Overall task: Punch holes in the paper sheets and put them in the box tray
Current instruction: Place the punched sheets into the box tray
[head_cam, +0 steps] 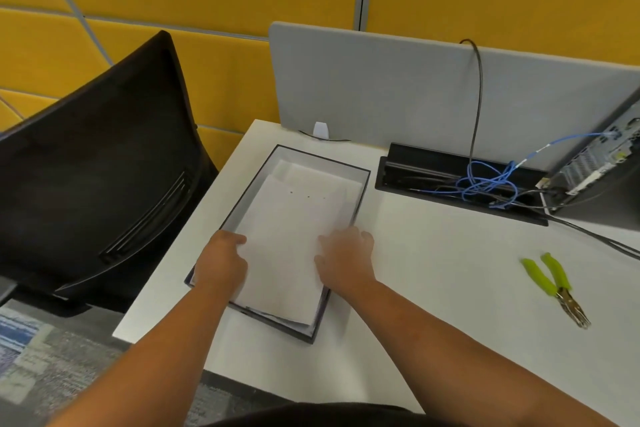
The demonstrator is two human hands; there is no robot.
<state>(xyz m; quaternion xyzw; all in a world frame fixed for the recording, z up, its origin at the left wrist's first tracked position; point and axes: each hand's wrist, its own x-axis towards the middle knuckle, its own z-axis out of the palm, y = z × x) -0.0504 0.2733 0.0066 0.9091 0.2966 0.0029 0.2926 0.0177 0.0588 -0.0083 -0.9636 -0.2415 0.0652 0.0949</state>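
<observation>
head view, looking down at the white counter (433, 288): the person is settling a paper sheet (287, 253) into the dark-edged box tray (363, 172), which sits near the counter's left edge. the left hand (221, 262) holds the sheet's left edge with curled fingers, while the right hand (346, 258) lies on its right side — it's blurred, so i can't tell whether it presses flat or pinches. to my eye this is the placing step, and doing it well means squaring the sheet against the tray's walls and the pile under it, then pressing it flat so no corner rides up over the rim; the near corner already looks a little skewed. counting: one tray, one top sheet with three small holes showing near its far end, more sheets beneath — edges peek out, but i can't count them. one green-handled hole punch (554, 282) lies well apart to the right, untouched. a tangle of blue cable (485, 180) fills the counter's cable slot, and one black chair (97, 166) stands left.
</observation>
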